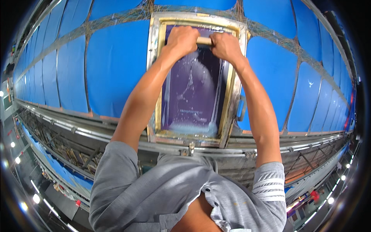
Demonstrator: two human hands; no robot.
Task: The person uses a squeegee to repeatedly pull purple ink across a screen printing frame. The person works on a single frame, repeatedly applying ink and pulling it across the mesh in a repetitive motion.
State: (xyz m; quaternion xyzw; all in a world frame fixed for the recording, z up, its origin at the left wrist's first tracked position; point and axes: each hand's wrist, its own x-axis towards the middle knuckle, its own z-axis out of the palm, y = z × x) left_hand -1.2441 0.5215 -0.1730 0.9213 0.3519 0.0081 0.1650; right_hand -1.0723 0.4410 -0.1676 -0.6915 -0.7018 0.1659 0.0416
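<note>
Both hands closed around one squeegee handle, at the far end of a screen-printing frame. Left hand fisted on the handle's left part, right hand fisted on its right part, knuckles up, both arms stretched out straight from the lower edge. The blade itself is hidden under the hands.

To do the pull well, as I judge it: keep both fists level so pressure is even across the blade, hold one steady tilt, draw in one unbroken stroke toward the near rail, don't stop mid-mesh, don't let the frame shift on the cloth.

Frame: rectangular, pale metal, paint-smeared, yellowish tape inside the rim. Mesh dark purple, whitish ink streaked across it and pooled near the near end. Faint light lettering low on the mesh. A small metal handle on the frame's right side.

The frame lies flat on the long table, near its near edge, over blue fabric panels laid side by side along the table. Grey short-sleeved shirt at the bottom.
</note>
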